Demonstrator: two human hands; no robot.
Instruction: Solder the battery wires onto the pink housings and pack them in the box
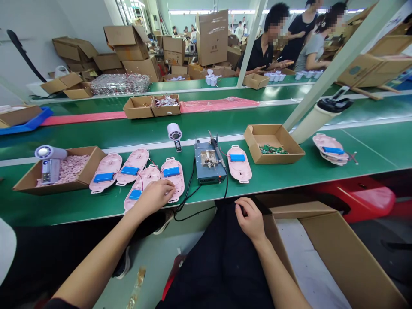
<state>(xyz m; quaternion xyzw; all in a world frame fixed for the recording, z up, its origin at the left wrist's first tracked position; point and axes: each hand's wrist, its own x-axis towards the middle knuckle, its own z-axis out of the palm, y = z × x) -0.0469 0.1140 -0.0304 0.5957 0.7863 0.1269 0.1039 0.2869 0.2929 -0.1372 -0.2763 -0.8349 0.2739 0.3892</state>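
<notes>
My left hand (158, 195) rests with bent fingers on the lower part of a pink shell (177, 186) that carries a blue battery (171, 171); what its fingertips hold, if anything, is too small to tell. Other pink shells with blue batteries (129, 171) lie to its left. Over my lap, at the table's front edge, my right hand (251, 218) is half curled, and nothing shows in it. Between and beyond the hands stands a grey soldering station (209, 171) with its iron (218, 152) lying across the right side. Right of it is another pink shell (240, 171).
A carton of small pink parts (93, 171) is at left, one with green boards (270, 159) at right. A cream tumbler (313, 122) leans near a slanted post. Black cables (189, 195) hang over the front edge. An open carton (341, 240) stands beside my right arm. People work behind.
</notes>
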